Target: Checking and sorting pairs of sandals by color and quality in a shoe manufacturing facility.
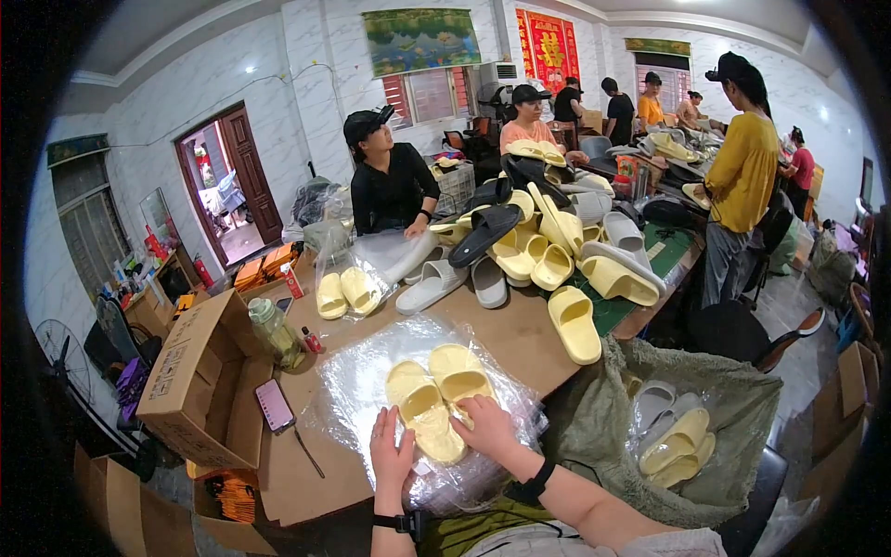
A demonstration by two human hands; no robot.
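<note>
A pair of pale yellow slide slippers lies on a stack of clear plastic bags in front of me, toes pointing away. Flat along the outer side of the left slipper rests my left hand, its fingers stretched out. My right hand covers the heel of the right slipper, thumb on the inner side and fingers over the edge. That heel is mostly hidden under the hand. Both wrists wear black bands.
Beyond the bags rises a heap of yellow, grey and black slippers. A bagged yellow pair lies far left. At left are a cardboard box, bottle and phone. Bagged slippers fill a green cloth-lined container at right. Co-workers stand beyond.
</note>
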